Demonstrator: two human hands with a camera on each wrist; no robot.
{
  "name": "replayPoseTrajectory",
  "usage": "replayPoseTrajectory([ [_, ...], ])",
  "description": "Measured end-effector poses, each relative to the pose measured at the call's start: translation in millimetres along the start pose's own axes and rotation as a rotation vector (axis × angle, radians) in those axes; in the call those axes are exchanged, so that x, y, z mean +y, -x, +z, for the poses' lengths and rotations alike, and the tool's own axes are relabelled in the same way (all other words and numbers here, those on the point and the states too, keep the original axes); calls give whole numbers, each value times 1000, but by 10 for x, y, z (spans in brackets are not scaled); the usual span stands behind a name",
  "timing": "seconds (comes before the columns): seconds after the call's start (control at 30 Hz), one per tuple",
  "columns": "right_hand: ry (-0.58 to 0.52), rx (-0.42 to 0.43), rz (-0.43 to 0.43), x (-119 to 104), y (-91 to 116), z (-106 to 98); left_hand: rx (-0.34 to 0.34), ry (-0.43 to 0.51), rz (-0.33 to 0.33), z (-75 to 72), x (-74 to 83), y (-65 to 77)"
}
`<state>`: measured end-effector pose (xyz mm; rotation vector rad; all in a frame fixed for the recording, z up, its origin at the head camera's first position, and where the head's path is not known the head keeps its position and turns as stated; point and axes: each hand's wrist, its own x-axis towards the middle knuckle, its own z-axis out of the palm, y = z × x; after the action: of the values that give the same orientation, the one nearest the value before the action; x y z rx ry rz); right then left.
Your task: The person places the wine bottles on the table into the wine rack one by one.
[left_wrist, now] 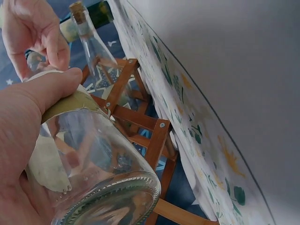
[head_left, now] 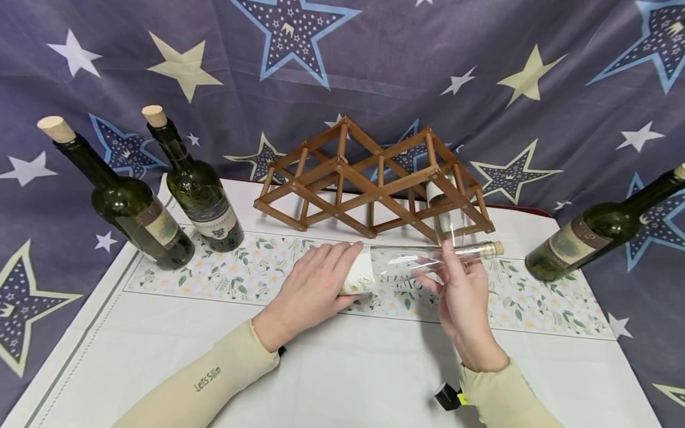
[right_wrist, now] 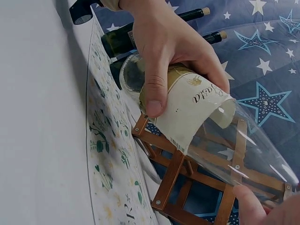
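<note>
A clear glass wine bottle [head_left: 398, 261] with a cream label and a cork [head_left: 499, 247] lies sideways across both hands, its neck toward the right. My left hand [head_left: 313, 285] grips it round the label near the base; in the left wrist view the thumb lies over the label and the ribbed glass base [left_wrist: 112, 201] faces the camera. My right hand [head_left: 465, 303] holds the neck end between thumb and fingers. Just behind is a wooden folding wine rack [head_left: 380, 196]. Another corked clear bottle [left_wrist: 96, 51] sits in its right end.
Two dark green corked bottles, one far left [head_left: 144, 220] and one beside it [head_left: 209, 205], stand on the table. A third green bottle [head_left: 583, 235] stands at the right. A floral runner [head_left: 257, 267] crosses the white tabletop [head_left: 353, 368]. A star-patterned curtain [head_left: 401, 53] hangs behind.
</note>
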<state>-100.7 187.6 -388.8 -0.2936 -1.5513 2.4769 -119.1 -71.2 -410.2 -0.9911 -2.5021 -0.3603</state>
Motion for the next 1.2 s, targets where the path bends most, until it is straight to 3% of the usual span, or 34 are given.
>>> replayPoseTrajectory([
  [0.37, 12, -40, 66, -8, 36, -47, 5, 8, 15, 14, -23, 49],
  [0.8, 123, -57, 104, -54, 191, -63, -23, 10, -9, -39, -107, 85],
  [1.03, 165, -10, 41, -55, 310, -44, -36, 11, -29, -65, -166, 112],
  [1.2, 301, -10, -127, -52, 377, -48, -29, 2, -30, -81, -198, 122],
])
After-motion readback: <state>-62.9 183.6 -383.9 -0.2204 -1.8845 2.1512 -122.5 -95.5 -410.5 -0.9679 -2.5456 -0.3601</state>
